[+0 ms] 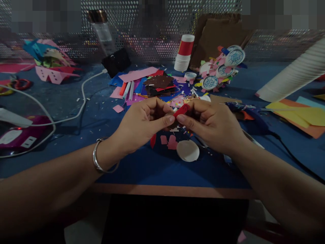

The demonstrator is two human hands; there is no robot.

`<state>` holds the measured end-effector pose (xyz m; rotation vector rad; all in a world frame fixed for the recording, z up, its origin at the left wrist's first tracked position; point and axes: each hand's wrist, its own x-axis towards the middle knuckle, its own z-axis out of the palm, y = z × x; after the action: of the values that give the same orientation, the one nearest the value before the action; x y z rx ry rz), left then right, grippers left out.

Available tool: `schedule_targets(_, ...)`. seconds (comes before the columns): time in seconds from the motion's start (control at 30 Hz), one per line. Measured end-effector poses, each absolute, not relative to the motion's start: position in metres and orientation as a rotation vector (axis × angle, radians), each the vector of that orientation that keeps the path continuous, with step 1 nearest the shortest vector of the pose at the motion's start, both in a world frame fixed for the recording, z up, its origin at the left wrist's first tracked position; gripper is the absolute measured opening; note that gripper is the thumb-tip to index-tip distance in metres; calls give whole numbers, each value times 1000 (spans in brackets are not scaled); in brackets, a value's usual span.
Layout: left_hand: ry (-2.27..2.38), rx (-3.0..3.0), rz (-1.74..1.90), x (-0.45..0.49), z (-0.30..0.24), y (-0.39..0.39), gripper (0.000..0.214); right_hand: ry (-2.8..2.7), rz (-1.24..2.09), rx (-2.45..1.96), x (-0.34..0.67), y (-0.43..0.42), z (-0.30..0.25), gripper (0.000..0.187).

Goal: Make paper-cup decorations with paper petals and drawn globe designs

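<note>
My left hand and my right hand meet above the blue table, both pinched on a small red paper piece. A red strip hangs below my left hand. Under the hands lie pink paper scraps and a white paper disc. A metal bangle circles my left wrist.
A pile of coloured paper sheets and markers lies behind the hands. A stack of paper cups, decorated cup lids, a glue gun, yellow and orange sheets, a white cable and red scissors surround them.
</note>
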<state>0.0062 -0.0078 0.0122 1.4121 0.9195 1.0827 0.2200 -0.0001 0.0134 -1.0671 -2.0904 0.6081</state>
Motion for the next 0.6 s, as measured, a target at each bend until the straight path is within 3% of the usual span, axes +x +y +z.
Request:
schedule_targets(0.47,850,1312,1121,6,11,-5,33,-2084,617,-1060,219,0,14,27)
schedule_targets(0.6,861,1244,1131,5,9,-2,32,-2067,631,-1034,218,-1,15,20)
